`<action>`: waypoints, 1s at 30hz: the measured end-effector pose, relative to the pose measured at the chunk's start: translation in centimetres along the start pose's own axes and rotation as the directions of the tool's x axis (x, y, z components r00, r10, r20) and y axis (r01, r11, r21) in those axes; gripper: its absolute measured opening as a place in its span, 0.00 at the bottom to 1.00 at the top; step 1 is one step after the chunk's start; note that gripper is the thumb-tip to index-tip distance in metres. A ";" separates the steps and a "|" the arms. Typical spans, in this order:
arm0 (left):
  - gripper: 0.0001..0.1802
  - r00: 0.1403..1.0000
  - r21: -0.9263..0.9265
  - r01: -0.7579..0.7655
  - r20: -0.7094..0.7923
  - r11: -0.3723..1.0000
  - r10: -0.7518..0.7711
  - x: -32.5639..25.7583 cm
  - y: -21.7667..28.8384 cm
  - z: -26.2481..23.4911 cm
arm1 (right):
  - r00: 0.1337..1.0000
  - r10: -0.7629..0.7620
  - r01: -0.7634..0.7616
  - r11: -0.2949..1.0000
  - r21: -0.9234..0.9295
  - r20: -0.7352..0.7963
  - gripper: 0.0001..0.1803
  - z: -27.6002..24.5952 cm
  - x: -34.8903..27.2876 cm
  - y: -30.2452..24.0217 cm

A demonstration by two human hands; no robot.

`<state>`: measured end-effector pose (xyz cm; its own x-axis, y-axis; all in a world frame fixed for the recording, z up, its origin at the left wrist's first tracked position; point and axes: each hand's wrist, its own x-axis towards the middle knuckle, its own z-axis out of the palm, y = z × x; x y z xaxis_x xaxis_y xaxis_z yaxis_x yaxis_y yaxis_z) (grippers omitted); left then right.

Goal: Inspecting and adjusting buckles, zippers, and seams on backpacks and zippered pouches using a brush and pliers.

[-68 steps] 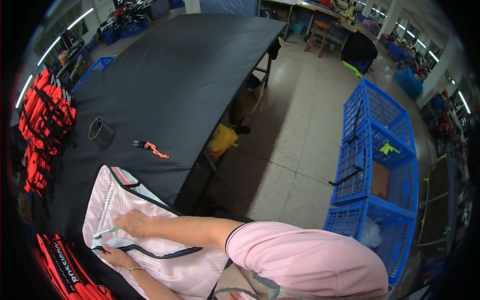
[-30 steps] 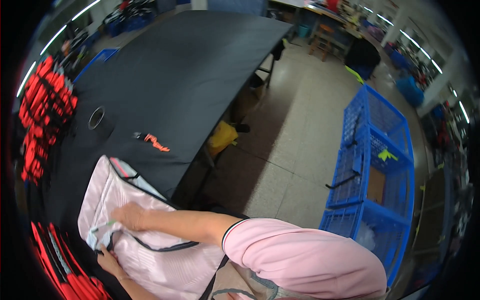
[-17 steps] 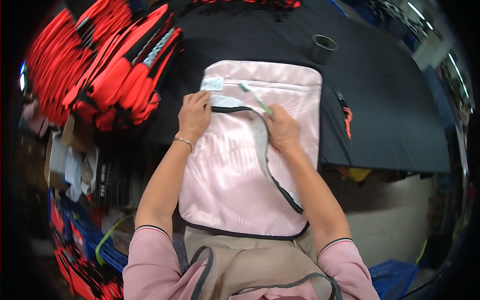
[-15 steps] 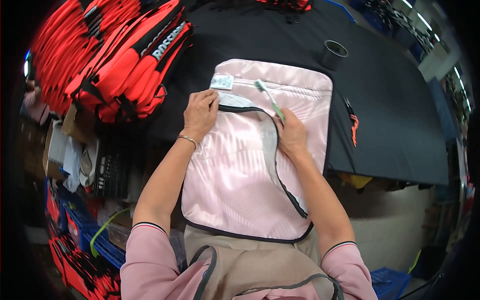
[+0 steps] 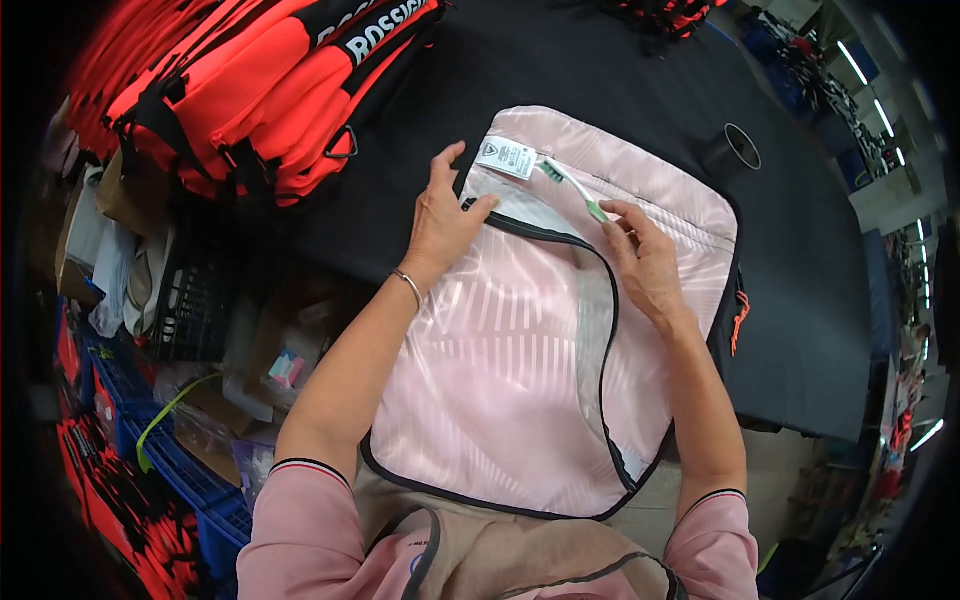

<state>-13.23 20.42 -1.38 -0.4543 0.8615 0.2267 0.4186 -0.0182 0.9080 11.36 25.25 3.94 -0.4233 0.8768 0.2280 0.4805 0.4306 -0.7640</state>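
Centre of the frame, a pale pink bag (image 5: 520,370) lies flat on the black desk (image 5: 640,60), its glossy fabric showing faint white stripes, edged in thin black piping with a curved dark zipper line running down its right side. The left hand (image 5: 440,215) presses flat near the bag's upper left corner, fingers spread and closing on nothing, a thin bracelet on the wrist. The right hand (image 5: 645,265) sits upper right of centre, its fingertips pinching a slim green-and-white toothbrush (image 5: 572,185) whose bristled head lies beside a small white sewn label (image 5: 507,157). A black cylinder cup (image 5: 730,155) stands upright just past the bag's top right corner. Stacked red and black bags (image 5: 260,90) fill the upper left. Compared with half a second ago, the brush head has swung left toward the label, and the view has closed in on the bag
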 end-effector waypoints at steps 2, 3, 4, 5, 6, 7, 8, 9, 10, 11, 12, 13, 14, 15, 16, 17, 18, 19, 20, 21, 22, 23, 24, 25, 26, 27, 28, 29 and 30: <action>0.37 0.981 0.127 -0.153 -0.098 0.980 0.166 -0.2 0.4 0.5 | 1.000 0.010 -0.010 0.999 -0.046 0.001 0.11 -0.3 0.5 0.6; 0.36 0.924 0.266 -0.294 -0.168 0.918 0.345 -0.3 0.7 0.6 | 1.000 0.017 -0.017 0.999 -0.047 0.003 0.11 -0.3 0.7 1.1; 0.33 0.889 0.298 -0.362 -0.174 0.883 0.423 -0.5 1.1 0.5 | 0.999 0.046 -0.045 0.997 0.060 -0.025 0.12 -0.2 0.7 1.7; 0.33 0.891 0.296 -0.361 -0.169 0.884 0.421 -0.6 0.8 0.5 | 0.996 0.079 -0.070 0.984 0.167 -0.052 0.12 -0.1 0.7 2.1; 0.30 0.882 0.329 -0.417 -0.080 0.847 0.465 -0.6 0.6 0.3 | 0.994 0.098 -0.083 0.965 0.248 -0.048 0.12 0.0 0.6 2.4; 0.27 0.863 0.355 -0.475 0.012 0.805 0.504 -0.6 0.4 0.2 | 0.993 0.103 -0.088 0.965 0.248 -0.049 0.12 0.1 0.5 2.6; 0.27 0.864 0.353 -0.476 0.017 0.805 0.504 -0.7 0.3 0.2 | 0.988 0.143 -0.125 0.954 0.273 -0.049 0.12 0.1 0.4 2.9; 0.24 0.862 0.337 -0.487 0.038 0.806 0.505 -0.8 0.6 0.1 | 0.982 0.185 -0.162 0.940 0.298 -0.048 0.12 0.1 0.3 2.9; 0.22 0.859 0.321 -0.498 0.060 0.806 0.508 -0.9 1.0 0.0 | 0.980 0.191 -0.168 0.939 0.300 -0.049 0.12 0.0 0.3 2.9; 0.22 0.860 0.318 -0.499 0.066 0.806 0.507 -1.1 1.3 0.0 | 0.969 0.242 -0.209 0.905 0.371 -0.044 0.12 -0.1 0.4 2.7; 0.23 0.851 0.312 -0.514 0.071 0.799 0.520 -1.1 1.6 -0.2 | 0.956 0.290 -0.246 0.863 0.441 -0.035 0.12 -0.2 0.5 2.4; 0.24 0.842 0.305 -0.529 0.075 0.792 0.534 -1.3 1.7 -0.3 | 0.955 0.295 -0.249 0.861 0.444 -0.036 0.12 -0.3 0.5 2.2; 0.24 0.842 0.304 -0.531 0.082 0.791 0.533 -1.4 1.7 -0.3 | 0.952 0.306 -0.262 0.846 0.464 -0.020 0.13 -0.3 0.4 2.1; 0.25 0.842 0.317 -0.531 0.095 0.786 0.531 -1.4 1.7 -0.3 | 0.949 0.315 -0.274 0.832 0.483 -0.004 0.13 -0.4 0.4 2.1; 0.26 0.842 0.330 -0.532 0.108 0.780 0.528 -1.4 1.6 -0.3 | 0.947 0.320 -0.277 0.829 0.486 -0.006 0.13 -0.4 0.4 2.1; 0.26 0.842 0.329 -0.533 0.115 0.780 0.527 -1.4 1.5 -0.2 | 0.950 0.313 -0.270 0.828 0.491 -0.006 0.13 -0.4 0.3 2.3; 0.26 0.837 0.343 -0.540 0.119 0.769 0.534 -1.3 1.4 -0.1 | 0.952 0.307 -0.264 0.827 0.496 -0.007 0.14 -0.4 0.3 2.4; 0.26 0.832 0.356 -0.546 0.124 0.758 0.541 -1.2 1.4 0.0 | 0.949 0.316 -0.270 0.823 0.500 -0.009 0.14 -0.4 0.2 2.5; 0.21 0.843 0.370 -0.529 0.126 0.764 0.523 -1.2 1.3 0.1 | 0.952 0.305 -0.262 0.830 0.492 -0.007 0.14 -0.4 0.2 2.6; 0.21 0.843 0.368 -0.530 0.137 0.764 0.519 -1.1 1.2 0.2 | 0.955 0.295 -0.256 0.837 0.484 -0.005 0.14 -0.4 0.2 2.6; 0.19 0.833 0.416 -0.539 0.132 0.732 0.537 -0.9 1.0 0.3 | 0.952 0.306 -0.264 0.832 0.488 -0.006 0.14 -0.5 0.2 2.6; 0.17 0.821 0.462 -0.545 0.128 0.699 0.556 -0.5 0.7 0.4 | 0.955 0.297 -0.260 0.809 0.527 0.015 0.14 -0.6 0.3 2.6; 0.20 0.803 0.495 -0.571 0.174 0.655 0.569 0.2 1.0 0.2 | 0.958 0.284 -0.253 0.785 0.565 0.035 0.14 -0.9 0.2 2.4; 0.20 0.803 0.489 -0.575 0.183 0.656 0.567 0.3 1.2 0.1 | 0.955 0.293 -0.260 0.782 0.566 0.033 0.14 -1.2 -0.1 2.2; 0.21 0.785 0.503 -0.607 0.264 0.615 0.560 0.4 1.4 0.0 | 0.941 0.332 -0.300 0.729 0.616 0.066 0.14 -1.6 -0.5 1.8; 0.22 0.762 0.516 -0.641 0.342 0.568 0.549 0.5 2.3 -0.2 | 0.927 0.361 -0.333 0.671 0.663 0.101 0.13 -2.1 -0.6 1.6; 0.28 0.745 0.510 -0.664 0.384 0.547 0.546 0.3 3.1 0.0 | 0.926 0.366 -0.333 0.670 0.664 0.095 0.13 -2.7 -1.2 1.2; 0.28 0.739 0.502 -0.670 0.389 0.547 0.550 -0.1 3.4 0.6 | 0.921 0.378 -0.344 0.683 0.644 0.090 0.14 -3.6 -2.3 0.8; 0.29 0.692 0.458 -0.721 0.438 0.521 0.573 -0.5 3.8 1.3 | 0.916 0.394 -0.356 0.700 0.620 0.081 0.15 -4.7 -3.6 0.0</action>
<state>-10.40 20.60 1.48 0.2700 0.8084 0.5230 0.9054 -0.3980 0.1479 16.43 23.08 5.97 -0.2602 0.9552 -0.1410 0.0105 -0.1432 -0.9896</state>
